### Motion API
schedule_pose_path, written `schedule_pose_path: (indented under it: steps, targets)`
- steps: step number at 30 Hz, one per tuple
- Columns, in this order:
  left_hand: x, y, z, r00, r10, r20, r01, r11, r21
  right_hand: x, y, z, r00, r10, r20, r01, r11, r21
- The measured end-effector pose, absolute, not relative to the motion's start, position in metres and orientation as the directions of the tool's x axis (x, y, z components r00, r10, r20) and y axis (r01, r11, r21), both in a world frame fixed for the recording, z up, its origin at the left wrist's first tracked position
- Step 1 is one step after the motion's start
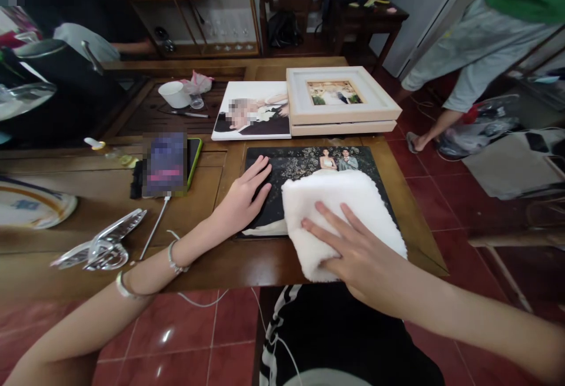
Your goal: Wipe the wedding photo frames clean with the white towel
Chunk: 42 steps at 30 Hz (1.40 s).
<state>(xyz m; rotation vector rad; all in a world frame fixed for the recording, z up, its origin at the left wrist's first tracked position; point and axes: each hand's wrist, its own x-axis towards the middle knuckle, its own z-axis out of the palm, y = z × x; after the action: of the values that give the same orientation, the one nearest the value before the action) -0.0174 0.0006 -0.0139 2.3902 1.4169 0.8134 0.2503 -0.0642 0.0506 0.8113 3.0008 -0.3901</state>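
Observation:
A dark wedding photo panel (273, 198) lies flat on the wooden table in front of me, showing a couple near its top edge. My left hand (245, 192) rests on the panel's left edge, its fingers stretched out and holding nothing. Over the right part of the panel spreads a thick white fluffy cloth (348, 195), which hides much of the picture and reaches the table's front edge. My right hand (353, 250) presses on this cloth with fingers spread over it and the thumb side against its folded edge.
Behind the panel lie a white photo album (256, 130) and stacked pale frames (379, 100). Leftward are a phone (194, 159) with a white cable (154, 227), a dropper bottle (106, 149), a clear plastic object (108, 242) and a paper cup (173, 95). Two people are nearby.

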Motion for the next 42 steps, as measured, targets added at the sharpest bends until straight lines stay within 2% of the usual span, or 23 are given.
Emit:
schedule_pose_path:
  steps: [5, 14, 22, 30, 38, 42]
  targets:
    - [-0.016, 0.001, -0.015, 0.359, 0.864, 0.352, 0.725, -0.496, 0.479, 0.254, -0.056, 0.054, -0.866, 0.490, -0.100, 0.498, 0.826, -0.264]
    - [-0.018, 0.005, -0.020, 0.383, 0.845, 0.372, 0.704, -0.528, 0.474, 0.225, 0.011, 0.047, -0.799, 0.602, 0.010, 0.595, 0.792, -0.138]
    - [-0.014, 0.007, -0.020, 0.408, 0.837, 0.365, 0.688, -0.545, 0.480, 0.205, 0.049, 0.041, -0.722, 0.691, 0.007, 0.686, 0.718, -0.112]
    - [-0.015, 0.007, -0.014, 0.461, 0.821, 0.337, 0.644, -0.571, 0.509, 0.229, 0.002, 0.046, -0.798, 0.601, -0.045, 0.602, 0.795, -0.070]
    - [-0.015, 0.007, -0.016, 0.482, 0.815, 0.321, 0.639, -0.578, 0.507, 0.250, -0.069, 0.052, -0.850, 0.523, -0.065, 0.523, 0.823, -0.221]
    - [-0.015, 0.004, -0.016, 0.445, 0.822, 0.355, 0.669, -0.569, 0.478, 0.249, -0.065, 0.054, -0.852, 0.519, -0.073, 0.520, 0.822, -0.232]
